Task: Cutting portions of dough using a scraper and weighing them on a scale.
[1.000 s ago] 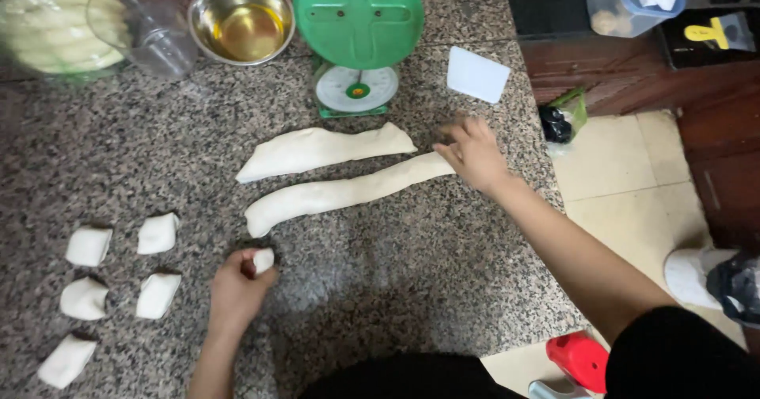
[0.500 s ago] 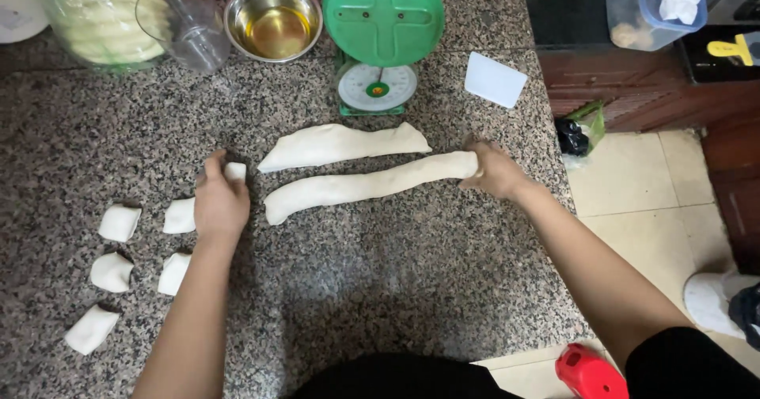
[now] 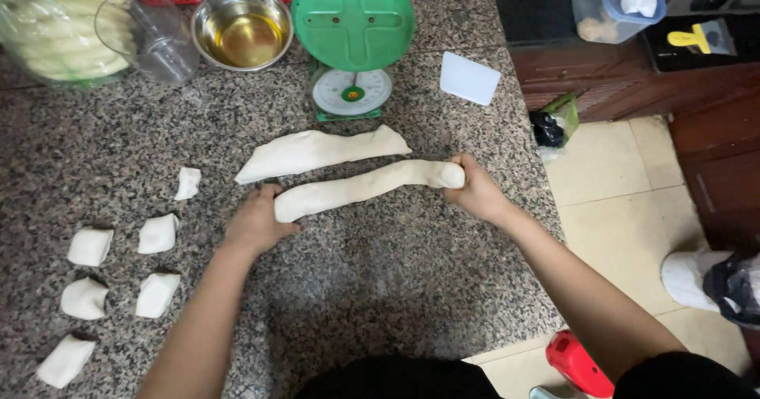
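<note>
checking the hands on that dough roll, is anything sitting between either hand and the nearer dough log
Nothing visible does. The left hand rests against the left end of the nearer dough log, and the right hand grips its right end. The second dough strip lies apart behind it, and the cut dough pieces sit off to the left.

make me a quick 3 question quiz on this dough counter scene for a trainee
1. True or false: the left hand and the right hand are at opposite ends of the same dough log.
2. How many small cut dough pieces lie on the granite counter to the left of the logs?
3. What stands just beyond the flatter dough strip? A) green dial scale B) rolling pin C) frying pan

Key
1. True: one hand at each end of the nearer log.
2. Six.
3. A; a steel bowl holding yellowish liquid sits to its left.
</note>
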